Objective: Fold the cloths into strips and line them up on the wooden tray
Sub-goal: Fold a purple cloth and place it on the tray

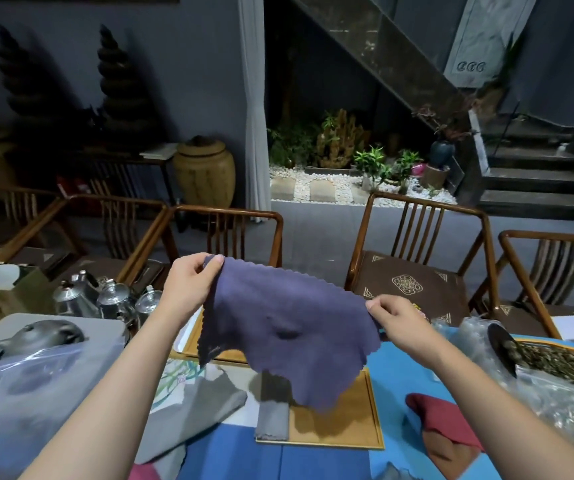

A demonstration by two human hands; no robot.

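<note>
A purple cloth (289, 327) with scalloped edges hangs spread in the air above the table. My left hand (188, 285) pinches its upper left corner and my right hand (400, 320) pinches its upper right corner. Below it lies the wooden tray (341, 424), with a grey cloth folded into a strip (273, 417) along its left side. A loose grey cloth (192, 417) lies left of the tray. Right of the tray a dark red cloth (441, 420) rests on the blue table cover.
A second wooden tray (195, 341) lies behind, partly hidden by the purple cloth. Metal teapots (105, 299) stand at back left, a plastic bag (32, 393) at left, bags of dried goods (555, 375) at right. Wooden chairs (417, 251) line the far edge.
</note>
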